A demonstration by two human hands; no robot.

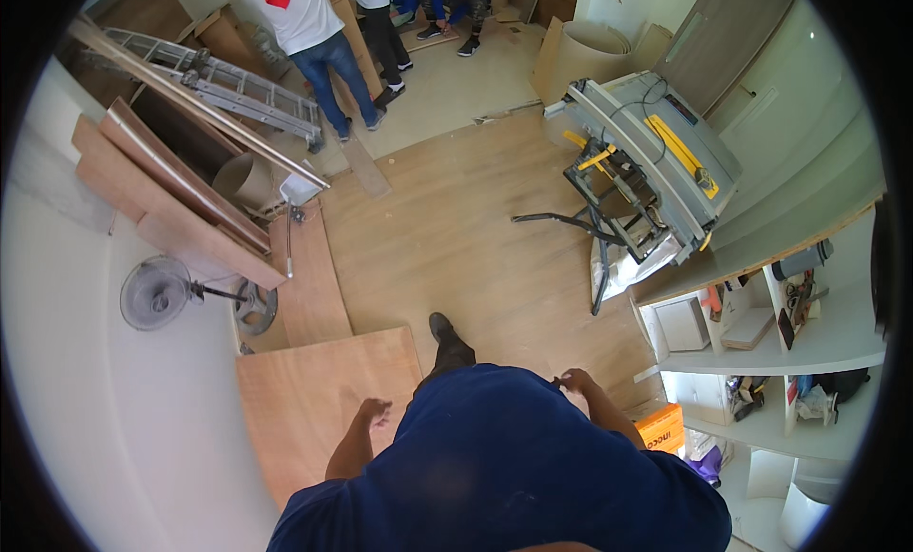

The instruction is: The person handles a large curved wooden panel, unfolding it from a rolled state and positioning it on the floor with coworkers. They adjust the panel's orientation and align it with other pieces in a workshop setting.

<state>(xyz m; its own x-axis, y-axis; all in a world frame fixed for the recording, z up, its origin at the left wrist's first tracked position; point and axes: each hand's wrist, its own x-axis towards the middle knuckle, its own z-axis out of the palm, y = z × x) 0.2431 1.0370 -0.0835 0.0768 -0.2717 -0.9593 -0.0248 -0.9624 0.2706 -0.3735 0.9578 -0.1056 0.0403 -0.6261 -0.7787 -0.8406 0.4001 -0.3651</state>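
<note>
I look down at my own body in a dark blue shirt, one black shoe stepping forward on the wood-pattern floor. My left hand (376, 412) hangs at my side, fingers loosely curled, holding nothing, above a plywood sheet (319, 400) lying on the floor. My right hand (576, 379) swings near my hip, empty as well, close to an orange box (662, 426).
A table saw on a black stand (647, 157) stands ahead right. White curved shelving (799, 348) with tools runs along the right. A pedestal fan (157, 292), leaning boards (166, 191) and a metal ladder (219, 77) are at left. Several people (319, 38) stand at the far end.
</note>
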